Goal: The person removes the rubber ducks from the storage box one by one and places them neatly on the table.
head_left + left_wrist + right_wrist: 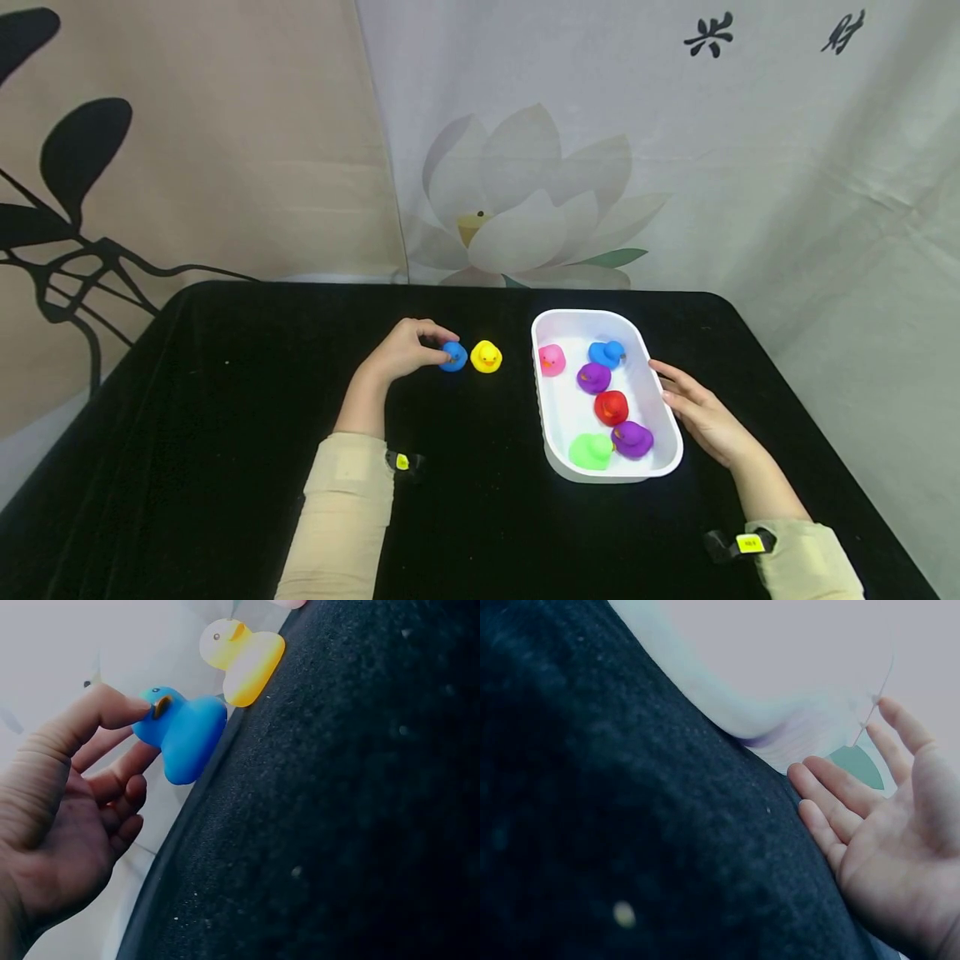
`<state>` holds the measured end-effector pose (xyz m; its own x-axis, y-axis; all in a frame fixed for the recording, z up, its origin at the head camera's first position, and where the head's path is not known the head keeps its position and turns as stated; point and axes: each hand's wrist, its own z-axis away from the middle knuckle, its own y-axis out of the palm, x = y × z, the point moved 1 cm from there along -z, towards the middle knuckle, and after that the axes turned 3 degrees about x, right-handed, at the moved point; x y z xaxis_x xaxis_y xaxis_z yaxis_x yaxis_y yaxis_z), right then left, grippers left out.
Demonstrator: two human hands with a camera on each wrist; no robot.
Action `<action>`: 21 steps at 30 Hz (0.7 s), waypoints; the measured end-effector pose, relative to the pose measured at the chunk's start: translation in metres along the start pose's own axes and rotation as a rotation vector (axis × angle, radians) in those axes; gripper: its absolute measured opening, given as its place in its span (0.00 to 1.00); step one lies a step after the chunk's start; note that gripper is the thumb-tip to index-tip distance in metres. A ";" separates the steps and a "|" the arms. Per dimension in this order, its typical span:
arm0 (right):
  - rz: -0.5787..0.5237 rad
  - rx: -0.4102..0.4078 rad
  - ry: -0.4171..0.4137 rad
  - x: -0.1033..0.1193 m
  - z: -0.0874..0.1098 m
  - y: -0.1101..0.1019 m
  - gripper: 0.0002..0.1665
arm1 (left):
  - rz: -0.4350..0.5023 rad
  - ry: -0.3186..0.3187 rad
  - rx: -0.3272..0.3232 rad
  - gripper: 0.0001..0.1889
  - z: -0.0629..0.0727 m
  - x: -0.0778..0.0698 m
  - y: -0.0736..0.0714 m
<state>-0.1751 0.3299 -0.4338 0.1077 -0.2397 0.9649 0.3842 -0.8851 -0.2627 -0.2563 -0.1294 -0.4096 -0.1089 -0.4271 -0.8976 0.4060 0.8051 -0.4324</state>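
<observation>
My left hand (pixel 408 348) pinches a blue rubber duck (pixel 453 357) between thumb and fingers. In the left wrist view the thumb tip lies at the duck's orange beak, and the duck (pixel 184 735) is upright by the black cloth. Just right of it stands a yellow rubber duck (pixel 487 357). On the right, my right hand (pixel 705 412) rests its fingertips at the right side of a white plastic basket (pixel 553 417), fingers relaxed. In the basket sit a pink duck (pixel 552 360), another blue duck (pixel 604 354), a red duck (pixel 612 407), a green duck (pixel 591 451) and two purple ducks (pixel 632 439).
A black cloth (pixel 225 433) covers the table, whose far edge meets a printed curtain (pixel 300 150) with a lotus and dark leaves. Black wrist cameras with yellow labels sit on both sleeves (pixel 345 500).
</observation>
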 end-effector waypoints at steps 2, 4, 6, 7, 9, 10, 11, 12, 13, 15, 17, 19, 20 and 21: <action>-0.001 -0.001 -0.001 0.000 0.000 0.000 0.30 | 0.001 -0.007 0.002 0.15 0.000 0.001 0.000; -0.004 -0.001 -0.004 0.000 0.000 0.000 0.30 | 0.008 -0.021 0.005 0.16 0.001 0.000 0.001; -0.005 -0.002 -0.005 0.000 0.000 0.000 0.30 | 0.007 -0.033 0.011 0.16 0.004 -0.005 0.001; -0.005 -0.002 -0.005 0.000 0.000 0.000 0.30 | 0.007 -0.038 0.013 0.16 0.007 -0.009 0.002; -0.004 -0.001 -0.005 0.000 0.000 0.000 0.30 | 0.011 -0.050 0.017 0.16 0.011 -0.016 0.002; -0.003 -0.001 -0.005 0.000 0.000 0.000 0.30 | 0.010 -0.052 0.019 0.16 0.013 -0.019 0.002; -0.003 -0.001 -0.005 0.000 0.000 0.000 0.30 | 0.010 -0.050 0.019 0.16 0.015 -0.022 0.002; -0.001 -0.001 -0.005 0.000 0.000 0.000 0.30 | 0.010 -0.046 0.018 0.16 0.016 -0.025 0.002; -0.001 0.000 -0.005 0.000 0.000 0.000 0.30 | 0.014 -0.048 0.016 0.16 0.015 -0.022 0.002; -0.001 0.000 -0.006 0.000 0.000 0.000 0.30 | 0.021 -0.046 0.011 0.16 0.011 -0.015 0.003; -0.001 0.000 -0.006 0.000 0.000 0.000 0.30 | 0.026 -0.042 0.007 0.16 0.007 -0.007 0.002; -0.002 0.000 -0.006 0.000 0.000 0.000 0.30 | 0.025 -0.040 0.008 0.17 0.003 0.003 0.002; -0.002 0.000 -0.007 0.000 0.000 0.000 0.30 | 0.022 -0.035 0.010 0.17 0.002 0.004 0.002; -0.002 0.000 -0.007 0.000 0.000 0.000 0.30 | 0.013 -0.030 0.013 0.18 0.001 0.006 0.002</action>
<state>-0.1752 0.3297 -0.4341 0.1136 -0.2352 0.9653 0.3847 -0.8854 -0.2610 -0.2552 -0.1306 -0.4153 -0.0766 -0.4285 -0.9003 0.4187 0.8056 -0.4191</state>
